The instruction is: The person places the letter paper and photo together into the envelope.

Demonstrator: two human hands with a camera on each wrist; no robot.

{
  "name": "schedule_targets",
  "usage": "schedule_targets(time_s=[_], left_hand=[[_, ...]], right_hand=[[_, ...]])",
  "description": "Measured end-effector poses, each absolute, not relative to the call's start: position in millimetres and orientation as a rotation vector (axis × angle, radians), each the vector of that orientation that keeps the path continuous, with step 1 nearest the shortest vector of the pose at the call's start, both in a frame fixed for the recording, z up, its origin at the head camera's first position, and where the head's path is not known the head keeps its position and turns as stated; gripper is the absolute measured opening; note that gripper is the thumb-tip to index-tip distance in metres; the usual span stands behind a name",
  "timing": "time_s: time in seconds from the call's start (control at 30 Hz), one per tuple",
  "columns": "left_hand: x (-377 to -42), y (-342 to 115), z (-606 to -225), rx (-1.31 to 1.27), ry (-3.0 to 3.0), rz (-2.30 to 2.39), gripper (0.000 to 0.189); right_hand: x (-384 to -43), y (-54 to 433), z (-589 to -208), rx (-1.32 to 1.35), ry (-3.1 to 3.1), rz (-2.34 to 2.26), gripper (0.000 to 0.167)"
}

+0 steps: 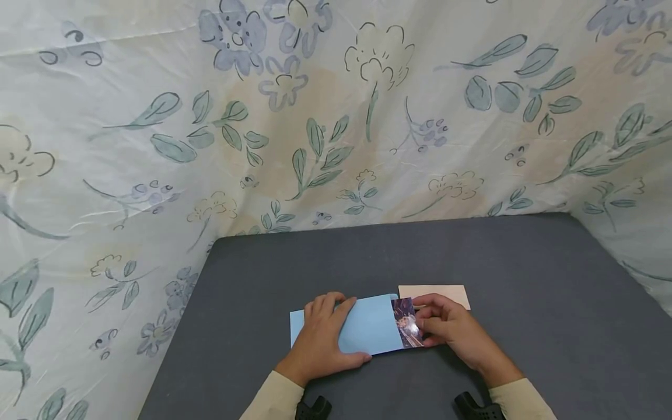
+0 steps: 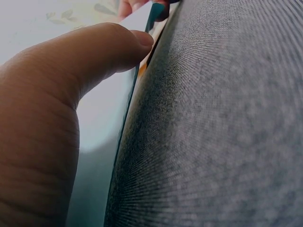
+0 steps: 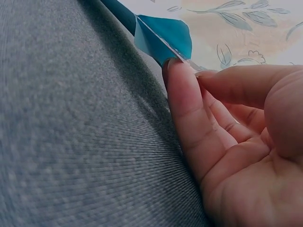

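Right hand (image 3: 232,142) with thin card (image 3: 176,54) in fingers—blue envelope (image 3: 176,34) beyond

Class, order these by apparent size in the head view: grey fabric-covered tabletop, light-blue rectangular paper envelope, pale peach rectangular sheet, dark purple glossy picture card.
1. Grey tabletop
2. Light-blue envelope
3. Unranked: the peach sheet and picture card show similar areas, both partly covered.

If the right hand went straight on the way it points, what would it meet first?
Beyond the picture card in the right hand, probably the blue envelope; exact depth is unclear.
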State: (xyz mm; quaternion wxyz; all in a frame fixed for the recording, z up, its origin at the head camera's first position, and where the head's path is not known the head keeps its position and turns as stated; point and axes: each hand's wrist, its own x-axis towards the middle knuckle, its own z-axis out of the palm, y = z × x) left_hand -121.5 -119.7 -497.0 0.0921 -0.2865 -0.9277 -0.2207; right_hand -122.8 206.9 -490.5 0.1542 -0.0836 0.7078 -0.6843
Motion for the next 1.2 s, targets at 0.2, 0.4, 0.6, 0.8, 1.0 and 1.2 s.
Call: schedule_targets(time_s=[0.2,0.4,0.6,0.8,1.0,1.2], left_hand=[[-121.2,-119.7,-498.0,-0.854,-2.758,-0.661,0.103],[-120.1,-120.5,-498.9,-0.847,-2.762,-0.643,0.103],[-118.9,-121.7,-499.7,-0.851,-2.762,-0.644,0.103],[-120.0,-120.4,-500.7,-0.846,-2.754,-0.65,0.102],[-122.7,-117.3,-501.7,-0.835,-2.749,-0.644,0.104],[-125.9,-114.2,-503.1,-0.836,-2.725,-0.65,0.103]], right_hand=[[-121.1,204.6,-491.4,-0.242,2.023,-1.961,0.047],[-118.5,201.4,-492.7,-0.256,1.999,-1.969,0.047],[-116.0,199.6,-494.4,-0.257,1.991,-1.984,0.047],[-116.8,197.1,-496.2,-0.26,1.987,-1.986,0.046],[-121.9,199.4,-496.7,-0.265,1.99,-1.979,0.046],[-126.8,201.7,-495.5,-0.273,1.969,-1.975,0.046]])
